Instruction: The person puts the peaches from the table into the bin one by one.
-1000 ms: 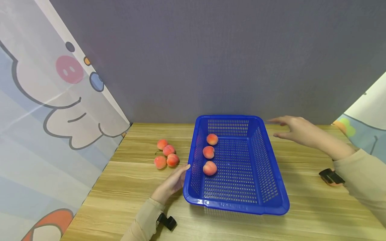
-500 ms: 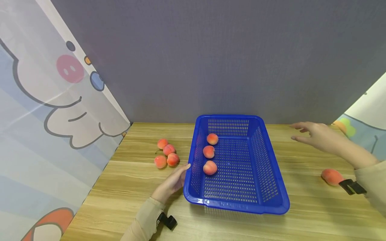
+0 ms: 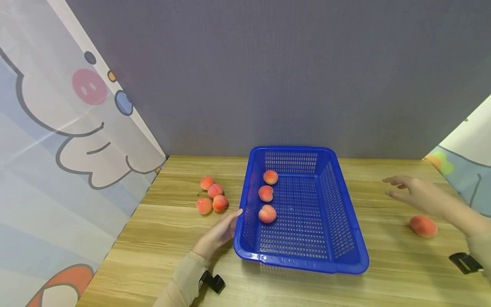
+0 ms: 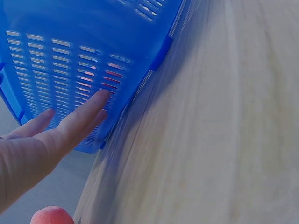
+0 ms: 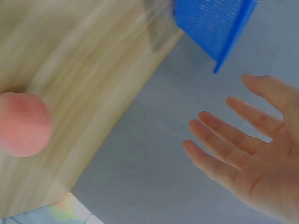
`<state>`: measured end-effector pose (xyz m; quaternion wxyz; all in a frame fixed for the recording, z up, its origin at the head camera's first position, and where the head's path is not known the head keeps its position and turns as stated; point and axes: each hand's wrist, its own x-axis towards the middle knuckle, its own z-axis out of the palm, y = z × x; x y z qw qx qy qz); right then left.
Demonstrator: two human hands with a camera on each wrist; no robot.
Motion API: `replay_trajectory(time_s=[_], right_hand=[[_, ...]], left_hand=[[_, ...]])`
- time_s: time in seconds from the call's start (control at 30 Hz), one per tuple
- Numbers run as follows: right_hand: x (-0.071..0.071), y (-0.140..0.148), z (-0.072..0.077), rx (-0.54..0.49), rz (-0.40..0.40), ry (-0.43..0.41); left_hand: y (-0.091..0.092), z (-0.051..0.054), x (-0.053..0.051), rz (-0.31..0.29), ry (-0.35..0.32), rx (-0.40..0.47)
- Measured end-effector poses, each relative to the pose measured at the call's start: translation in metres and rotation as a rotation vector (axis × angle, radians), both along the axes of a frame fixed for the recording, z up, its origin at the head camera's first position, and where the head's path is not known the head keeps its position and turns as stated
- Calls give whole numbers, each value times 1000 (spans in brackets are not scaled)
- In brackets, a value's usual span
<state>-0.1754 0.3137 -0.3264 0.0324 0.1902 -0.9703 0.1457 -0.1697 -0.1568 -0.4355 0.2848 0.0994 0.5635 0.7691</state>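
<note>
A blue plastic basket [image 3: 347, 213] stands on the table, with three peaches [image 3: 267, 214] along its left side. My left hand [image 3: 218, 234] touches the basket's left wall. In the left wrist view its fingers [image 4: 86, 114] lie extended against the slotted outer wall, and the head view has the thumb tip at the rim. My right hand [image 3: 422, 196] is in the air to the right of the basket, holding nothing, fingers spread in the right wrist view. A single peach [image 3: 423, 226] lies on the table below it, nearer the camera.
Several more peaches [image 3: 215, 191] are grouped on the table [image 3: 161, 247] left of the basket, one with a stem. A grey panel [image 3: 268, 76] rises behind the table's far edge. Cartoon-printed sheets [image 3: 57, 149] hang at the sides.
My right hand has moved right, away from the basket, then down toward the camera. The right-hand peach, earlier partly covered by the wrist strap, now shows fully. The left hand and basket stay put.
</note>
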Motion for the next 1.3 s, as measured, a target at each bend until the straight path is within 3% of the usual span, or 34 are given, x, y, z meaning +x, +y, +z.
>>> replay_trajectory(time_s=[0.27, 0.6, 0.77, 1.0, 1.3], right_hand=[[7, 15, -22, -2, -1, 45], [15, 33, -40, 4, -40, -25], [18, 44, -50, 12, -45, -49], [20, 55, -59, 20, -60, -92], [24, 64, -68, 30, -88, -147]], left_hand=[[-1, 0, 0, -7, 0, 15], [-2, -1, 0, -17, 13, 31], [0, 6, 2, -18, -12, 47], [2, 14, 5, -37, 12, 32], [1, 11, 4, -36, 8, 35]])
